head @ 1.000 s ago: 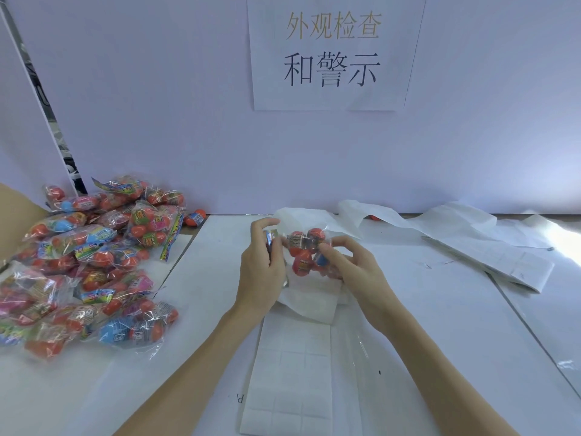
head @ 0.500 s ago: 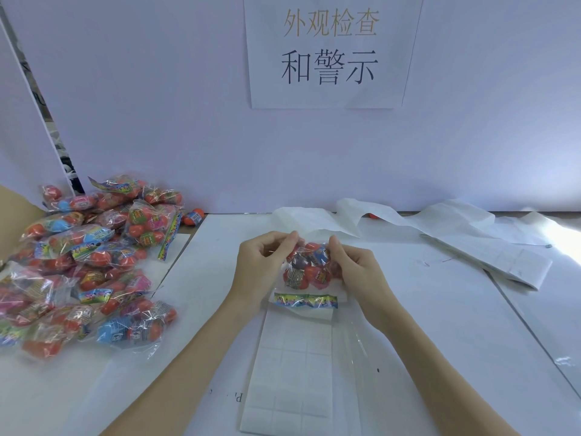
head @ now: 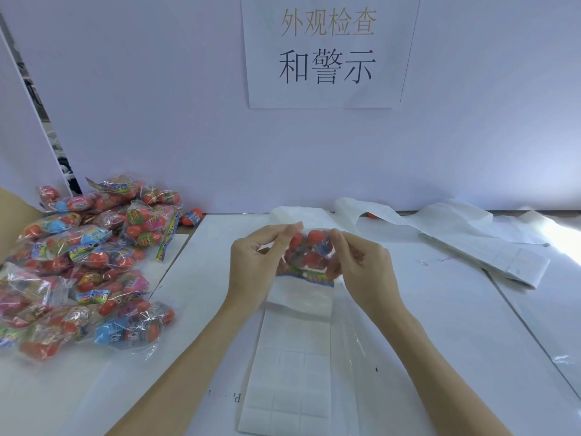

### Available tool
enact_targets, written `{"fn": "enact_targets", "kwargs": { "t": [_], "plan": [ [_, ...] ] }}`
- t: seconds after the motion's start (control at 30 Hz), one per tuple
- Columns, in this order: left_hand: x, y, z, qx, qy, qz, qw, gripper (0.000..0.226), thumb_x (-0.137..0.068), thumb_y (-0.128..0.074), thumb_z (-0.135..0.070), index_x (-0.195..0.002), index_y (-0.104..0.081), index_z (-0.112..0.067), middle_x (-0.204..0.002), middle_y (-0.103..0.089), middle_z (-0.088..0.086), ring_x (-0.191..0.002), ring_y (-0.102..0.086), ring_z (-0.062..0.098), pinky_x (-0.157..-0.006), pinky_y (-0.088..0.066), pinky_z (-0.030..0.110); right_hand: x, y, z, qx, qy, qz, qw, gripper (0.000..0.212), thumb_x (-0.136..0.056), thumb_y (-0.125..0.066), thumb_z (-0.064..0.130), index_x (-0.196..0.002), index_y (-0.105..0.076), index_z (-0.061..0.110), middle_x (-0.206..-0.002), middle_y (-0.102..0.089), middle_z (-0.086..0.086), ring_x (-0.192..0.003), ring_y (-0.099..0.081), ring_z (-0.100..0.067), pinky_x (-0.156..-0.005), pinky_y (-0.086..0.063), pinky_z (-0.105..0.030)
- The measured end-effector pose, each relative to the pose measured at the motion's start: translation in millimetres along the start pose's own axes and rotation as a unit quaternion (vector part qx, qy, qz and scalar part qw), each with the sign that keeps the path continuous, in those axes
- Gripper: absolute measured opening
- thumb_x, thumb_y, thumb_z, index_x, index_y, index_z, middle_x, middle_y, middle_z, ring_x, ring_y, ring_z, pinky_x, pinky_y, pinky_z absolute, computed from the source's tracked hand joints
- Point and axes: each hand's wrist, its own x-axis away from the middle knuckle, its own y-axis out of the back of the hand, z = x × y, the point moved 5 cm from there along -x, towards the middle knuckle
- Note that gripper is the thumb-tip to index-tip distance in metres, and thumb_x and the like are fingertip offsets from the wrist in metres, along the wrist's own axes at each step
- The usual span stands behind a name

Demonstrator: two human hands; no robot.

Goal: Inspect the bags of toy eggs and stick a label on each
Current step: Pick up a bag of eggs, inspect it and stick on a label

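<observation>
Both hands hold one bag of toy eggs (head: 309, 256) just above the table (head: 440, 325), over the top end of the label sheet (head: 289, 372). Left hand (head: 251, 265) fingers pinch the bag's upper left edge; right hand (head: 361, 262) fingers curl round its right side. Vs 1 s ago the bag has been turned over: the colourful header strip (head: 314, 278) is now at the bottom, nearest the person, & the bag sits lower, closer to the sheet. Looks like inspection of this bag is wrapping up w/ a label likely next; can't tell if one's on it yet. Pile of other bags (head: 85, 265) lies well apart at the left, spent backing strips (head: 471, 240) at the right.
</observation>
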Motion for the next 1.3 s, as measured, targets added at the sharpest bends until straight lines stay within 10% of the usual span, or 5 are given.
{"fn": "enact_targets", "kwargs": {
  "t": [0.3, 0.43, 0.6, 0.8, 1.3],
  "plan": [
    [-6.3, 10.1, 1.0, 0.017, -0.045, -0.028, 0.998, 0.019, -0.104, -0.066, -0.022, -0.120, -0.074, -0.021, -0.129, -0.071, -0.006, -0.117, -0.070, 0.020, -0.081, -0.065, 0.049, 2.7, -8.9, 7.3, -0.242, -0.037, 0.060, 0.968, 0.025, -0.103, -0.065, 0.015, -0.125, -0.072, 0.026, -0.108, -0.079, -0.002, -0.098, -0.077, -0.023, -0.090, -0.058, -0.028],
    [-4.3, 3.8, -2.1, -0.062, -0.127, -0.010, 0.990, 0.071, -0.093, -0.078, -0.012, -0.153, -0.042, -0.027, -0.157, -0.038, -0.015, -0.137, -0.054, 0.011, -0.074, -0.062, 0.025, 0.2, -9.5, -4.1, -0.332, -0.097, 0.050, 0.937, 0.055, -0.099, -0.063, 0.001, -0.142, -0.054, 0.034, -0.105, -0.078, -0.010, -0.090, -0.073, -0.022, -0.094, -0.055, -0.023],
    [-11.0, 3.5, 19.6, 0.031, 0.073, 0.037, 0.996, 0.051, -0.091, -0.074, -0.046, -0.137, -0.063, -0.029, -0.128, -0.071, -0.011, -0.117, -0.067, 0.006, -0.085, -0.053, 0.015, -7.7, -3.8, -13.6, -0.395, -0.161, 0.050, 0.903, 0.036, -0.101, -0.059, 0.003, -0.135, -0.065, 0.014, -0.103, -0.071, -0.014, -0.087, -0.064, -0.023, -0.089, -0.052, -0.028],
    [-10.7, 4.2, 28.2, 0.050, 0.115, 0.048, 0.991, 0.009, -0.097, -0.073, -0.023, -0.090, -0.079, -0.021, -0.090, -0.076, -0.002, -0.077, -0.067, 0.009, -0.070, -0.053, 0.019, -3.5, -6.6, -14.4, -0.358, -0.160, 0.068, 0.917, 0.033, -0.106, -0.057, 0.031, -0.113, -0.080, 0.009, -0.108, -0.078, -0.014, -0.088, -0.070, -0.021, -0.084, -0.056, -0.027],
    [-6.2, 3.6, 36.0, 0.049, 0.129, -0.035, 0.990, 0.014, -0.106, -0.060, -0.033, -0.108, -0.058, -0.019, -0.103, -0.077, 0.008, -0.093, -0.074, 0.023, -0.083, -0.056, 0.040, 5.9, -20.1, -17.2, -0.230, -0.179, 0.126, 0.948, 0.020, -0.100, -0.070, 0.030, -0.114, -0.076, 0.017, -0.099, -0.081, -0.006, -0.087, -0.076, -0.017, -0.082, -0.058, -0.031]
  ]
}}
